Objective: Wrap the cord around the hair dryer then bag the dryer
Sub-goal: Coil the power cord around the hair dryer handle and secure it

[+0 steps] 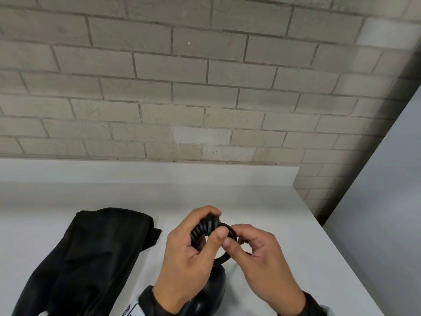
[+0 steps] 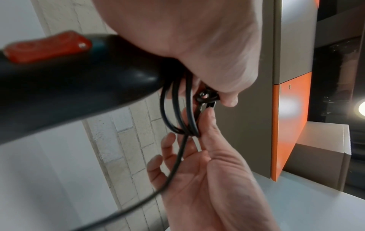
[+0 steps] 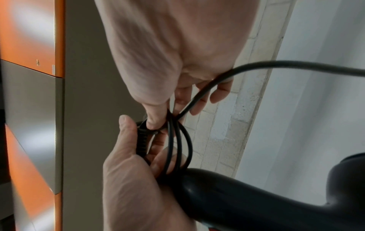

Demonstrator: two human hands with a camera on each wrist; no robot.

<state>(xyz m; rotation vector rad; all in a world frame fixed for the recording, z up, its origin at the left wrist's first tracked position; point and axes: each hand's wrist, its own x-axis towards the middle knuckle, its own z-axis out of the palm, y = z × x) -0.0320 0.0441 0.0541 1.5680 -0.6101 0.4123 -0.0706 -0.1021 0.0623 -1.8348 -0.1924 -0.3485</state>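
1. Wrapping is in hand: the left hand (image 1: 186, 254) grips the hair dryer (image 1: 205, 297) handle and coils above the counter's (image 1: 262, 201) near edge.
2. The right hand (image 1: 257, 254) pinches the cord (image 2: 177, 112) loops.
3. Next, probably tuck the loose tail, then reach the bag (image 1: 91, 258) lying left.

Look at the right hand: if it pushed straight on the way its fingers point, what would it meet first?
Probably the left hand, gripping the cord wound on the hair dryer; the right hand already touches it there.
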